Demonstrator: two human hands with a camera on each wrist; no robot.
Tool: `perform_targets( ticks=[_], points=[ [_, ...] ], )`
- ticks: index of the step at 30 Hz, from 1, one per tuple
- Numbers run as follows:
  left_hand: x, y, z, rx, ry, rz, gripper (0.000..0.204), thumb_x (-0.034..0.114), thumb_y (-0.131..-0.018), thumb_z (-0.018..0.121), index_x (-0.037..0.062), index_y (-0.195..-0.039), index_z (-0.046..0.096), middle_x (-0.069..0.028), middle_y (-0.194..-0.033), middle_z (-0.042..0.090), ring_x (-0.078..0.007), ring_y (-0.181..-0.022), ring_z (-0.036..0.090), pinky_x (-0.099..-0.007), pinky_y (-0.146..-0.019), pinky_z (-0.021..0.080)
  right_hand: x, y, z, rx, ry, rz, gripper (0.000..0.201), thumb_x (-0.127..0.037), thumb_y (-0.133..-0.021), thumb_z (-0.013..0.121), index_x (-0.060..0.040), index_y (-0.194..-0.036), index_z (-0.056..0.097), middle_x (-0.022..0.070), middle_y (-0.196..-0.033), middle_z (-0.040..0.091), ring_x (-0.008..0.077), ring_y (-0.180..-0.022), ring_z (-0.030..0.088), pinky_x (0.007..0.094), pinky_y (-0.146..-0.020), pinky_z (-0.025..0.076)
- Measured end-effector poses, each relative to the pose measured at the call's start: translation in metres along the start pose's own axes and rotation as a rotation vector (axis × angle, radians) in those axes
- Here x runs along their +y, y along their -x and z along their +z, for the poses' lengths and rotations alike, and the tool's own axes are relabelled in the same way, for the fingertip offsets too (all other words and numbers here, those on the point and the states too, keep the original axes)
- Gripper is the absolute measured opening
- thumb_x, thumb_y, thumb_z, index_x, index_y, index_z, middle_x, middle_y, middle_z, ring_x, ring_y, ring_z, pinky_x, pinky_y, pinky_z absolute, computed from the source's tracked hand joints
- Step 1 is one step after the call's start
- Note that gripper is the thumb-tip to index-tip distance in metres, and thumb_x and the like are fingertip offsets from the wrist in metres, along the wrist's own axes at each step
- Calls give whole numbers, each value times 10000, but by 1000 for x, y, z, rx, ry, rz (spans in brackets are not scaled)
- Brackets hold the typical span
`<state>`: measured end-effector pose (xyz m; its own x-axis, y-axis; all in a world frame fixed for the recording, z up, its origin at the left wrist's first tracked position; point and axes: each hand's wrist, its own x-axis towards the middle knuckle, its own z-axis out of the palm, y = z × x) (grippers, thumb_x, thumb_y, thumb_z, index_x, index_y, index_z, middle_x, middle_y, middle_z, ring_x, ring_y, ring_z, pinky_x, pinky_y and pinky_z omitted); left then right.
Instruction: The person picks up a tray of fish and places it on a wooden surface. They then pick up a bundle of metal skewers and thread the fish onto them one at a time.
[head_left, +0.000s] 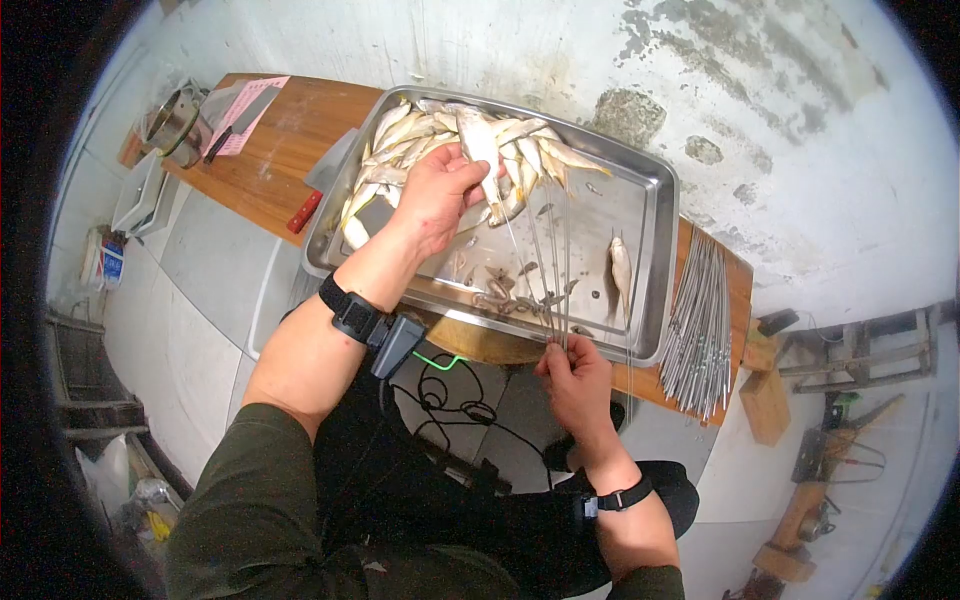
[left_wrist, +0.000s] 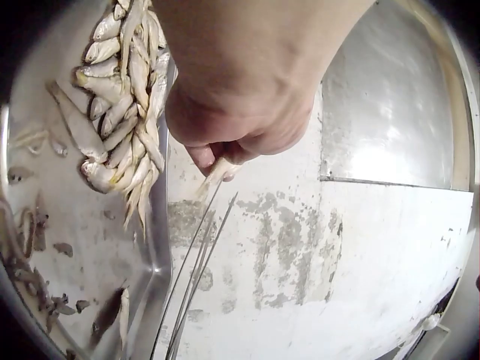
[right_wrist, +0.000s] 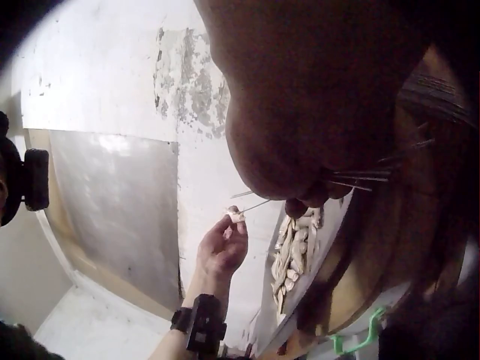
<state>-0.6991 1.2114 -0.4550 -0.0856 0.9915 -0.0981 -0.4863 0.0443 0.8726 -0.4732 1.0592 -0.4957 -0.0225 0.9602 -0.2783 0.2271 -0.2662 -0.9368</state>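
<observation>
The fingers of the left hand (head_left: 436, 198) pinch a fish (head_left: 477, 140), the thumb lying across its side, and hold it up over the tray (head_left: 668, 250), above the heap of other fish (head_left: 398, 135). The fingers of the right hand (head_left: 579, 382) grasp a few thin skewers (left_wrist: 193, 281) by their near ends, just by the tray's near edge. These skewers spread toward the pinched fish, and the tip of one meets its lower end; whether it is inside the flesh I cannot tell.

The white wall (head_left: 780, 150), flaking in gray patches, rises behind. Along it runs a wooden table (head_left: 300, 120), which bears the tray. The heap crowds the tray's far left part. Right of the tray, a sheaf of loose skewers (head_left: 695, 325) lies on the table. Toward the table's left end is a pink sheet (head_left: 258, 97), with a pot (head_left: 178, 125) just beside it and a black-handled knife (head_left: 243, 122) lying across it. A red-handled knife (head_left: 305, 212) reaches the tray's left rim. In the tray's right half lies a lone fish (head_left: 620, 275), and small dark scraps (head_left: 495, 290) are strewn near the front.
</observation>
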Motion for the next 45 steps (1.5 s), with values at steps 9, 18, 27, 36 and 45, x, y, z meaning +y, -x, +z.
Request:
perform_targets(
  ticks=[9,18,27,36,45],
  points=[
    [-2,2,2,2,-58,-25,156,22,-876,560,7,-1031,571,-77,-944,673,-70,-756,604,-156,-548,431,18,-5,3,21,-13,-127,116,-124,-930,544,-15,-951,577,-7,-680,575,46,-553,480,194,-496,373],
    [-5,4,5,8,97,-70,205,17,-877,556,-37,-1074,545,-107,-1021,640,-146,-880,632,-230,-790,528,26,-6,9,27,1,-108,128,-138,-929,549,-19,-968,572,-6,-675,574,44,-550,482,197,-493,373],
    [-8,9,7,-54,79,-113,199,8,-883,531,-34,-1077,542,-100,-1010,632,-150,-887,629,-241,-820,526,32,-11,16,39,5,-128,123,-140,-941,533,-21,-962,558,-4,-685,571,45,-538,463,200,-483,367],
    [-8,7,4,-31,189,-116,165,56,-920,528,-17,-1068,542,-107,-992,637,-163,-880,641,-267,-822,538,30,-14,22,20,-89,-89,123,-143,-950,525,-27,-984,547,-4,-698,571,42,-551,459,190,-483,356],
    [-12,9,4,-71,135,-127,177,71,-923,529,-20,-1074,544,-108,-1017,638,-177,-910,646,-284,-833,539,31,-17,25,18,-97,-125,135,-156,-957,520,-28,-992,541,-5,-710,562,46,-557,453,194,-493,358]
  ],
)
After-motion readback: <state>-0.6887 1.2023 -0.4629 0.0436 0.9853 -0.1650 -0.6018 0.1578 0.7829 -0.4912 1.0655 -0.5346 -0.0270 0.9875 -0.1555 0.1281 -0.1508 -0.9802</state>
